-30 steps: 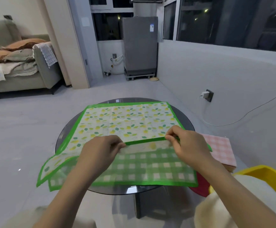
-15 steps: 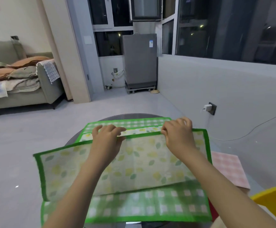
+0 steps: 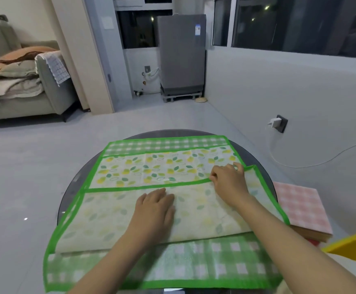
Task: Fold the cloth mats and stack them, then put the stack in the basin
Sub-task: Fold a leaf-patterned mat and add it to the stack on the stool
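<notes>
Head view. Yellow basin [image 3: 350, 245], lower right edge: rim only, contents hidden. Lemon-print cloth mat [image 3: 151, 166], green-bordered, half-folded over green gingham mat [image 3: 172, 268] on round glass table [image 3: 71, 194]. Left hand [image 3: 154, 211] flat, fingers straight, pressing fold. Right hand [image 3: 229, 179] pinching folded edge. Pink checked stack [image 3: 302, 209], right.

The lemon-print mat [image 3: 151, 168] I fold looks like thin matt cloth, its underside paler. My table [image 3: 264, 172] is dark glossy glass. The basin [image 3: 350, 244] looks like smooth yellow plastic.
</notes>
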